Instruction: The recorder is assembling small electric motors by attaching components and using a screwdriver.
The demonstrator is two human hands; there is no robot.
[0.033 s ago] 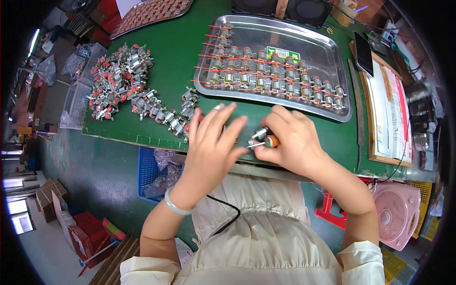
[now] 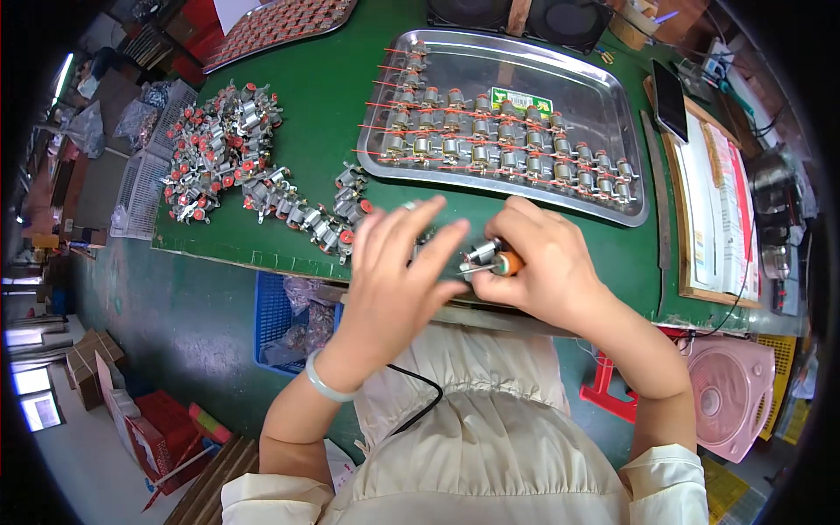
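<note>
My right hand [image 2: 544, 261] is closed round a small silver motor [image 2: 481, 253] and an orange-handled screwdriver [image 2: 507, 263], whose thin metal shaft points left. Facing it across a narrow gap is my left hand [image 2: 385, 276], fingers spread and slightly blurred, with nothing visible in it. Below and behind its fingers, part of the bench is hidden. A line of loose motors [image 2: 306, 216] runs from near the left fingertips to a larger heap of motors [image 2: 223, 149] with red ends. Beyond both hands lies a metal tray [image 2: 569, 66] holding rows of motors with red wires.
A second tray of motors [image 2: 280, 28] lies at the far left. To the right are a phone [image 2: 669, 101], a long flat strip [image 2: 656, 201] and a wood-framed board with papers [image 2: 713, 206]. A blue basket [image 2: 269, 319] stands below the bench edge.
My left hand has shifted slightly, its fingertips moving a little to the right. The motor and screwdriver in my right hand have tilted or moved slightly to the right.
</note>
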